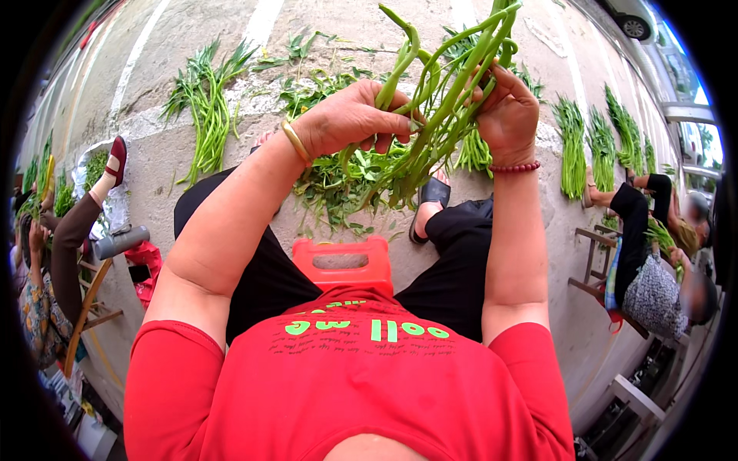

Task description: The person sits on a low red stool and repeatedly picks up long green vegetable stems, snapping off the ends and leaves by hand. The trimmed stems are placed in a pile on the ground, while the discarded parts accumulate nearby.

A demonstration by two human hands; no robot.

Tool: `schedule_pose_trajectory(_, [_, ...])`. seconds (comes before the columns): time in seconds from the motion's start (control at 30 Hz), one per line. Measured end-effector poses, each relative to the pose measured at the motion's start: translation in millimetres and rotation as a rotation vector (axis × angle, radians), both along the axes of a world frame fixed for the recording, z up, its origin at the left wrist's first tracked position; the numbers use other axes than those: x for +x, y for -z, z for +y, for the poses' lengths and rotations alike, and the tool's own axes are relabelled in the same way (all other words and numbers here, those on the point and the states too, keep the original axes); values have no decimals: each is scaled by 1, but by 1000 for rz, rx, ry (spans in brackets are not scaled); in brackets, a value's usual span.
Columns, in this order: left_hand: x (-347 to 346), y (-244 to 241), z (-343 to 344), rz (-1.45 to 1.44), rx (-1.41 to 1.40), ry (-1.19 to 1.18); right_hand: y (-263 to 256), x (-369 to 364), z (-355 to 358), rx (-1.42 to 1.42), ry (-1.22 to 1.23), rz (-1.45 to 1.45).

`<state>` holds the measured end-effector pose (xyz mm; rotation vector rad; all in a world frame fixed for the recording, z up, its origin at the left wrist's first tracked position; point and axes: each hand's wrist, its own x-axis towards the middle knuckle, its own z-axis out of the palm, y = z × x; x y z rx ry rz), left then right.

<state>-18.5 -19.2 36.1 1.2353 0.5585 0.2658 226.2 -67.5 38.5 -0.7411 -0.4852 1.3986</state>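
A bunch of long green stems, seemingly water spinach, is held up in front of me between both hands. My left hand, with a gold-coloured bangle at its wrist, grips the stems with thumb and fingers. Higher up the same bunch, my right hand pinches stems between thumb and fingertips; a dark red bead bracelet circles that wrist. Thin shoots and leaves hang below the hands. Under them on the concrete lies a loose heap of leaves and trimmings, partly hidden by the bunch and my left forearm.
One pile of stems lies at left; another is beyond my right foot. Between my legs is a red plastic stool. Several bundles lie right. People sit either side, near a grey flask and a wooden chair.
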Motion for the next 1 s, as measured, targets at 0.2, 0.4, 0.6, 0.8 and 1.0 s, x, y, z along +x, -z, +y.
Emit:
schedule_pose_trajectory(0.2, [-1, -10, 0, -2, 57, 29, 5, 5, 5, 7, -48, -74])
schedule_pose_trajectory(0.4, [-1, -7, 1, -10, 164, 20, 5, 8, 8, -4, -84, -65])
schedule_pose_trajectory(0.6, [0, 2, 1, 48, 296, -116, 2, 7, 8, -11, -92, -38])
schedule_pose_trajectory(0.8, [0, 19, 8, 111, 265, -326, 11, 21, 11, 101, -186, 12])
schedule_pose_trajectory(1.0, [-1, 28, 12, 103, 131, -517, 13, 20, 11, 91, -122, -38])
